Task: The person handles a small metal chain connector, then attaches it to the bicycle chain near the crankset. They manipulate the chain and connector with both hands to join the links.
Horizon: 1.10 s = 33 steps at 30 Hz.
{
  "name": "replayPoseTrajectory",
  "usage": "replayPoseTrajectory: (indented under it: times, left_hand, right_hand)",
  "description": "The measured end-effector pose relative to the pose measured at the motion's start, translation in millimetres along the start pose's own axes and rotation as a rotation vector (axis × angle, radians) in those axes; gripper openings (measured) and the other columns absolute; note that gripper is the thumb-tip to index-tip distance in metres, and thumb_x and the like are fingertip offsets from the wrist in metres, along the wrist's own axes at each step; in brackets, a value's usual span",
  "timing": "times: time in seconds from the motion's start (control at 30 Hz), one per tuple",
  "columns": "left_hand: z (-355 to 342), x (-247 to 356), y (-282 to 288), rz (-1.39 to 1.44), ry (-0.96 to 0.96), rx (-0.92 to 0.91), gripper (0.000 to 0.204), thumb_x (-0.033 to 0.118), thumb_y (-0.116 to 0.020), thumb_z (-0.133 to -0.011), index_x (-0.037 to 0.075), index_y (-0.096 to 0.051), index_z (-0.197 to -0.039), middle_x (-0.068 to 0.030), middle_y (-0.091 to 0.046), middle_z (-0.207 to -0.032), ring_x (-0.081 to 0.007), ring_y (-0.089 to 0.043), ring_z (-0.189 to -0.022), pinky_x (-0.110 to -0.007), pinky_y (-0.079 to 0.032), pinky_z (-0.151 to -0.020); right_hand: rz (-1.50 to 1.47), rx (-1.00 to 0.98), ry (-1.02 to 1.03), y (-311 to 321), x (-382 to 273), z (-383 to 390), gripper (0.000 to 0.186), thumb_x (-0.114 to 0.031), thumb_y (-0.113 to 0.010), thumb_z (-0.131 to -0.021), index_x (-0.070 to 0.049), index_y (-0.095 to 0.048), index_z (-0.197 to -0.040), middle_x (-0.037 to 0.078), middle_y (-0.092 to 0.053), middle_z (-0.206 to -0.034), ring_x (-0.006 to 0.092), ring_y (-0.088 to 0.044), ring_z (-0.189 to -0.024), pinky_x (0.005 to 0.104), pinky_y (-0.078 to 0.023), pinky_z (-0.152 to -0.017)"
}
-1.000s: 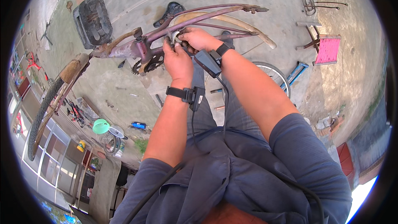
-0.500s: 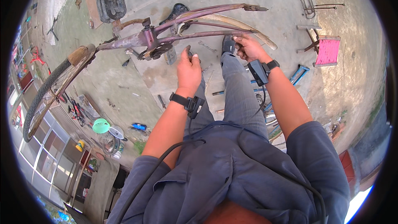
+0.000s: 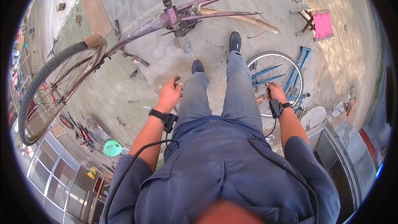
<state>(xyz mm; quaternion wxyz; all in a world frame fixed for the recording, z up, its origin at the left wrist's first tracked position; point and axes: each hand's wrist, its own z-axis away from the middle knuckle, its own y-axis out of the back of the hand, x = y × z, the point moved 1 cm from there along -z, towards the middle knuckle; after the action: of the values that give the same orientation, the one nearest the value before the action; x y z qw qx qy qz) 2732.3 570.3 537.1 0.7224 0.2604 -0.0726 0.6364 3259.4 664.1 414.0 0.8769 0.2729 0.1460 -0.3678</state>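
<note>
Overhead, the old purple-brown steel bicycle frame [image 3: 166,18] stands on the concrete floor [image 3: 124,79] ahead of the person's black shoes [image 3: 235,41], its worn spoked wheel [image 3: 49,87] off to the left and a bare pedal crank [image 3: 185,43] hanging under the frame. Neither hand touches it. The left hand [image 3: 170,94] hangs beside the left thigh, fingers loosely curled and its grip released, with a black strap on the wrist. The right hand [image 3: 275,92] hangs by the right leg, also strapped; its fingers look curled, but whether they close on anything cannot be told from this angle. Just behind it a loose silver-rimmed wheel [image 3: 273,79] lies on a blue tubular frame [image 3: 296,68]. Farther right stands a small pink-seated wooden stool [image 3: 321,25].
</note>
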Motion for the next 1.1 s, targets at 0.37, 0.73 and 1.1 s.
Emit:
replayPoseTrajectory:
  times: [0.37, 0.73, 1.1]
  left_hand:
    - [60.6, -64.1, 14.5, -0.205, 0.051, -0.022, 0.038, 0.017, -0.057, -0.098, -0.001, -0.056, -0.131, -0.0127, -0.068, -0.084, -0.0197, -0.070, -0.066, -0.034, -0.055, -0.066]
    - [82.6, -45.7, -77.0, -0.311, 0.054, -0.113, 0.037, 0.017, -0.058, -0.098, -0.002, -0.057, -0.130, -0.0118, -0.068, -0.083, -0.0186, -0.069, -0.065, -0.033, -0.055, -0.065]
    - [96.6, -37.0, -141.6, -0.386, -0.003, -0.143, 0.037, 0.016, -0.058, -0.098, -0.002, -0.058, -0.130, -0.0100, -0.067, -0.082, -0.0177, -0.067, -0.065, -0.032, -0.056, -0.065]
  right_hand:
    - [-0.285, -0.087, -0.302, -88.6, -46.2, 94.4, 0.035, -0.031, -0.060, -0.098, -0.004, -0.062, -0.120, 0.007, -0.067, -0.092, 0.0177, -0.065, -0.082, 0.0338, -0.052, -0.070]
    - [-0.607, -0.045, -0.370, -82.7, 43.2, 147.0, 0.024, -0.023, -0.061, -0.098, -0.002, -0.061, -0.111, 0.003, -0.058, -0.076, 0.0113, -0.056, -0.049, 0.0263, -0.039, -0.041]
    - [-0.649, 0.034, -0.407, -60.9, 139.6, 169.3, 0.020, -0.022, -0.058, -0.099, -0.006, -0.062, -0.110, 0.002, -0.058, -0.078, 0.0111, -0.054, -0.051, 0.0265, -0.039, -0.043]
